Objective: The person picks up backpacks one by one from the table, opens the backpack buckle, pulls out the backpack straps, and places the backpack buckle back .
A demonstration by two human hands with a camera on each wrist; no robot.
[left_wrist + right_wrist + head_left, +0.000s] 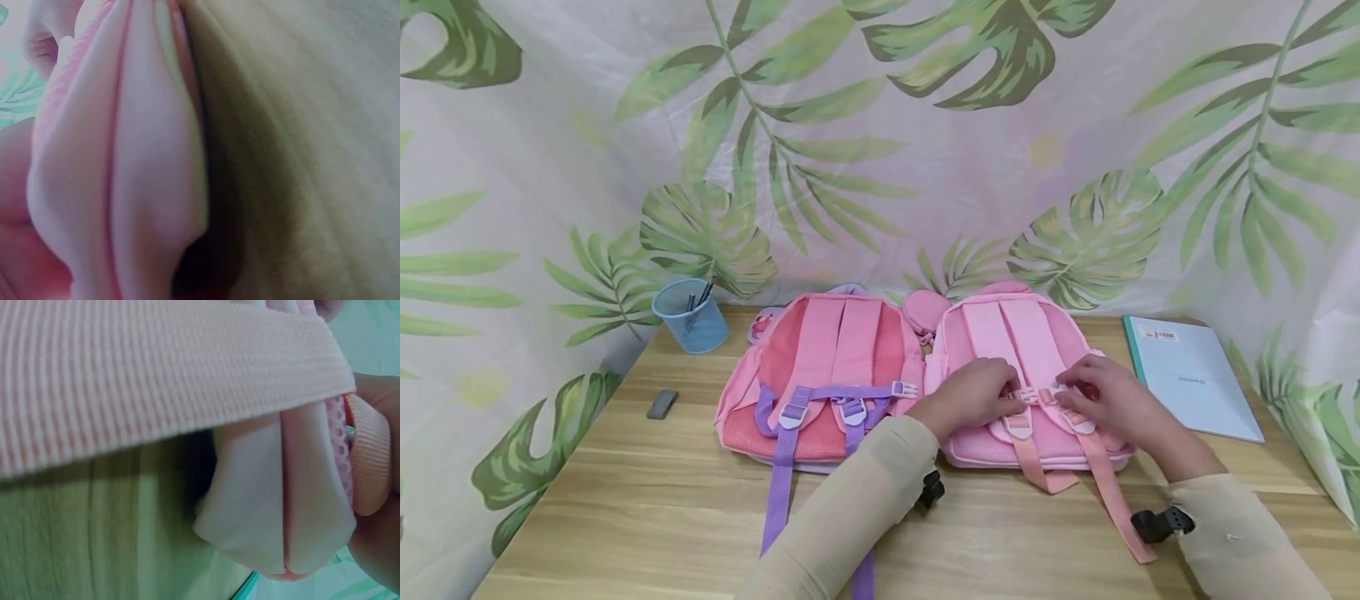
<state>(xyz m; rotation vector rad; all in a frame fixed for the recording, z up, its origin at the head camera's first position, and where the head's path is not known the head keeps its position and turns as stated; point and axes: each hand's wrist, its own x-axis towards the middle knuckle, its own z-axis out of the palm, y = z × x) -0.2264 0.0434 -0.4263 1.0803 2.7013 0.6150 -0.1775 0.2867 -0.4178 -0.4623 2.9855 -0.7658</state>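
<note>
A light pink backpack (955, 446) lies on the table with its shoulder straps facing up. Over its left strap, my left hand (976, 395) pinches one end of the chest strap buckle (1027, 395). My right hand (1108, 398) pinches the other end on the right strap, its fingertips partly hiding it. The two ends are close together; whether they touch I cannot tell. Peach webbing straps (1111, 492) hang from the lower adjusters. In the right wrist view a peach strap (156, 369) crosses close to the camera. The left wrist view shows the bag's side (150, 156).
Left of it lies a coral-pink backpack (816, 350) with purple straps, its chest buckle (904, 389) fastened across. A blue mesh pen cup (692, 321) and a grey eraser (662, 404) are at the left. A light blue notebook (1195, 379) lies at the right on the wooden table (625, 500).
</note>
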